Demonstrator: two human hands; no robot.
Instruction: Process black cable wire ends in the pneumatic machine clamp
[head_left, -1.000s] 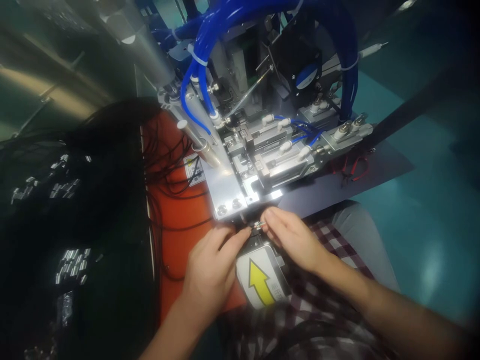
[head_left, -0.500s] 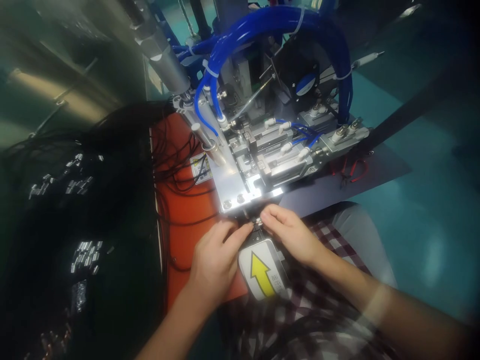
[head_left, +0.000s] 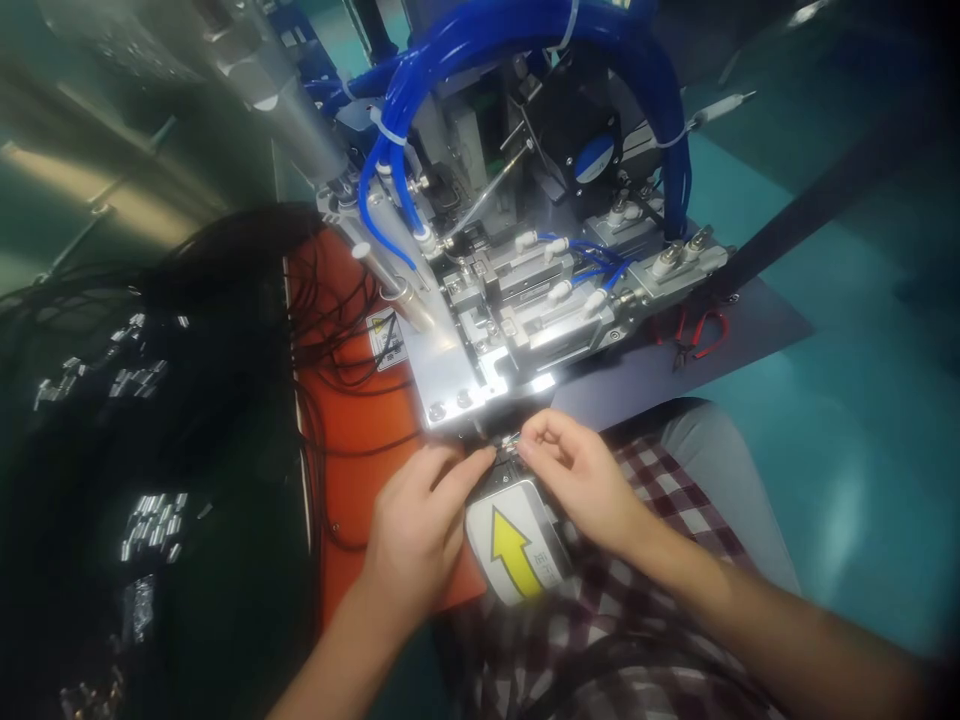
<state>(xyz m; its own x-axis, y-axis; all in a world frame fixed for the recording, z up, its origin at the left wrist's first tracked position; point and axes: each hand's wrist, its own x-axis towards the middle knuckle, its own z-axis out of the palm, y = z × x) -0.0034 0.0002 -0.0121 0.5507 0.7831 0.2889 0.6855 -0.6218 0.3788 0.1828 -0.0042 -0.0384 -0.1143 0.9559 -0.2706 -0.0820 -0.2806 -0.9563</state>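
My left hand lies at the front edge of the machine, its fingers closed and the thumb and fingertips at a small dark fixture. Opposite it, my right hand is closed in a pinch. Between the fingertips shows a tiny pale, shiny piece, too small to name, and the right fingertips meet it. What the left fingertips grip, if anything, is hidden. Just below both hands sits a white plate with a yellow arrow.
Black cables run across the orange base on the left. Several small shiny metal parts lie on the dark surface beyond. Thick blue tubes arch over the machine, and red-handled pliers rest at its right.
The whole view has shifted slightly, so the machine sits a little further left. My right fingers have curled a bit; both hands stay at the fixture.
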